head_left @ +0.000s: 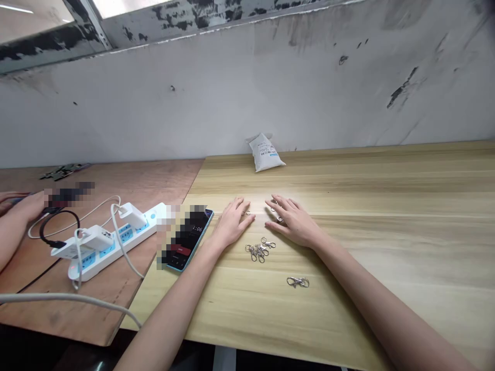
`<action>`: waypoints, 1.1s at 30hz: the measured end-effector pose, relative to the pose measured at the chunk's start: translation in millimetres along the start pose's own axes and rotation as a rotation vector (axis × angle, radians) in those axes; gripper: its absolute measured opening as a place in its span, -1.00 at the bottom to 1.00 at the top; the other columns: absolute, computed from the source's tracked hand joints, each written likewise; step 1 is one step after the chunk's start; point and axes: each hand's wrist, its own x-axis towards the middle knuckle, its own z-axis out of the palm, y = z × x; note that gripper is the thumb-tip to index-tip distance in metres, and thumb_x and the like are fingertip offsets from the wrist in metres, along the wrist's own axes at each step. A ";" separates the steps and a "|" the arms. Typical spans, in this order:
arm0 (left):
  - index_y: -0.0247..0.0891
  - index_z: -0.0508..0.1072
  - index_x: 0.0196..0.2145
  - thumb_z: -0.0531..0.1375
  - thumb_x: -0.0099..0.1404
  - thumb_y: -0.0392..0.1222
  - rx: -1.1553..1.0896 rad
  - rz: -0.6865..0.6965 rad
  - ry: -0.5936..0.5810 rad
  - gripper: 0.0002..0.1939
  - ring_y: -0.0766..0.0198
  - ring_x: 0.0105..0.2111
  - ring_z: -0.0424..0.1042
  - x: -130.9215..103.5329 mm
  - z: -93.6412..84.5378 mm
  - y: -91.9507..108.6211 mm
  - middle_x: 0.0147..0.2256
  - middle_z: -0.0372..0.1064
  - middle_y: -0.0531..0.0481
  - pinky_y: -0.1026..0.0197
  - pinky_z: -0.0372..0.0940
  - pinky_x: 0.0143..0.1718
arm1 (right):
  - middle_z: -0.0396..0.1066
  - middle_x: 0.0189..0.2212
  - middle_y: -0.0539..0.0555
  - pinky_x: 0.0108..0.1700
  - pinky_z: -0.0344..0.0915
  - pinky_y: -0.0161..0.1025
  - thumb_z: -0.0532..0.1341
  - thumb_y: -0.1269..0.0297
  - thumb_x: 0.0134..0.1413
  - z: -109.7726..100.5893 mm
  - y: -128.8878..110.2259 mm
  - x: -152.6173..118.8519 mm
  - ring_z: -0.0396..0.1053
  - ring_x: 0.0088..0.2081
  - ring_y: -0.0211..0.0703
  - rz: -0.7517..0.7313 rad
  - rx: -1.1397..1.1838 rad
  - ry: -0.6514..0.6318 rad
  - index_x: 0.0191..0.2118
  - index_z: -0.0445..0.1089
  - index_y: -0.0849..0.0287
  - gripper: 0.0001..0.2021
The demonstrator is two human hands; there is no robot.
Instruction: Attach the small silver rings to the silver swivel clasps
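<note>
My left hand (231, 222) rests palm down on the light wooden table with its fingers spread. Small metal rings (246, 213) show between its thumb and index finger. Opposite it, my right hand (291, 219) also lies with fingers apart, and a few more rings (280, 220) peek out by its thumb and fingertips, partly hidden. Between my forearms lies a small pile of silver swivel clasps (260, 251), several of them overlapping. Nearer to me is a separate silver clasp piece (297, 282), apart from the pile.
A phone (189, 239) with a timer lies left of my left hand. A white power strip (116, 242) with plugged-in chargers and cables is on the brown table (127, 299). A white packet (266, 153) stands near the wall. Another person's arm (19, 221) enters at far left.
</note>
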 end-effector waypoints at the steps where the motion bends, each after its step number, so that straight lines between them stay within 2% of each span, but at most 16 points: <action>1: -0.29 0.35 0.08 0.06 0.40 -0.04 -0.027 0.029 0.000 -0.61 0.06 0.25 0.15 0.3 1.3 0.5 0.21 0.20 -0.24 -0.01 0.11 0.24 | 0.18 0.25 0.27 0.22 0.13 0.14 0.07 -0.02 0.27 2.6 1.4 0.5 0.14 0.26 0.12 -0.010 0.008 -0.002 0.22 0.25 0.13 -0.49; 5: -0.25 0.45 -0.08 0.06 0.40 -0.16 -0.102 0.109 0.012 -0.76 0.16 0.14 0.31 1.4 1.5 0.8 0.10 0.34 -0.15 0.08 0.22 0.16 | 0.39 0.07 0.20 0.08 0.31 0.01 0.07 0.24 0.30 6.2 5.9 3.4 0.32 0.10 0.04 -0.031 0.069 0.069 -0.02 0.45 0.13 -0.73; 8: -0.23 0.49 -0.17 0.06 0.41 -0.17 -0.132 0.157 0.048 -0.78 0.17 0.08 0.35 1.9 -2.9 2.2 0.00 0.42 -0.11 0.07 0.26 0.11 | 0.47 -0.06 0.16 -0.02 0.35 -0.04 0.04 0.29 0.31 4.2 5.0 4.6 0.39 -0.03 -0.01 -0.028 0.092 0.121 -0.13 0.48 0.11 -0.74; 11: -0.23 0.50 -0.21 0.05 0.42 -0.15 -0.132 0.232 0.107 -0.76 0.17 0.04 0.33 0.1 -12.5 9.9 -0.09 0.46 -0.09 0.06 0.26 0.09 | 0.47 -0.13 0.17 -0.07 0.33 -0.06 0.01 0.30 0.32 1.2 1.9 4.0 0.38 -0.09 -0.02 -0.013 0.061 0.122 -0.14 0.46 0.13 -0.73; 12: -0.22 0.51 -0.22 0.06 0.41 -0.15 -0.123 0.254 0.093 -0.76 0.17 0.00 0.35 -1.2 -16.2 13.9 -0.11 0.46 -0.09 0.06 0.26 0.06 | 0.46 -0.13 0.17 -0.07 0.31 -0.06 0.02 0.30 0.31 0.2 1.1 3.6 0.37 -0.09 -0.01 -0.004 0.045 0.120 -0.12 0.45 0.14 -0.74; 15: -0.20 0.53 -0.27 0.19 0.32 -0.04 -0.113 0.360 -0.058 -0.80 0.17 -0.07 0.36 -6.0 -24.1 27.2 -0.15 0.45 -0.07 0.09 0.26 0.02 | 0.43 -0.10 0.19 -0.05 0.28 -0.04 0.06 0.30 0.28 -3.1 1.3 2.8 0.35 -0.07 0.03 0.042 0.034 0.142 -0.07 0.41 0.17 -0.77; 18: -0.17 0.54 -0.33 0.25 0.26 -0.04 -0.126 0.418 -0.173 -0.83 0.19 -0.15 0.38 -8.9 -23.6 35.7 -0.22 0.45 -0.03 0.11 0.27 -0.05 | 0.41 -0.10 0.20 -0.05 0.27 -0.03 0.08 0.30 0.24 -6.0 4.1 2.9 0.35 -0.07 0.05 0.108 0.064 0.200 -0.05 0.40 0.16 -0.77; 24: -0.17 0.54 -0.33 0.20 0.32 -0.15 -0.104 0.356 -0.212 -0.87 0.21 -0.26 0.39 -8.4 -18.9 34.7 -0.33 0.42 -0.02 0.14 0.27 -0.19 | 0.41 -0.13 0.18 -0.09 0.31 -0.04 0.08 0.31 0.22 -9.4 1.5 3.1 0.36 -0.09 0.04 0.128 0.127 0.219 -0.05 0.39 0.13 -0.76; 29: -0.17 0.53 -0.29 0.27 0.25 -0.10 -0.134 0.275 -0.233 -0.87 0.22 -0.30 0.39 -8.5 -29.2 29.7 -0.33 0.40 0.00 0.19 0.26 -0.30 | 0.41 -0.16 0.17 -0.12 0.33 -0.08 0.08 0.30 0.23 -12.1 -7.0 2.9 0.35 -0.10 0.01 0.100 0.167 0.202 -0.10 0.41 0.14 -0.79; 33: -0.18 0.53 -0.36 0.22 0.29 -0.15 -0.125 0.233 -0.267 -0.89 0.23 -0.32 0.38 -7.9 -34.4 28.8 -0.39 0.40 0.03 0.20 0.24 -0.32 | 0.41 -0.19 0.17 -0.16 0.34 -0.09 0.09 0.32 0.22 -12.9 -9.4 2.0 0.36 -0.12 0.00 0.090 0.198 0.186 -0.14 0.43 0.12 -0.81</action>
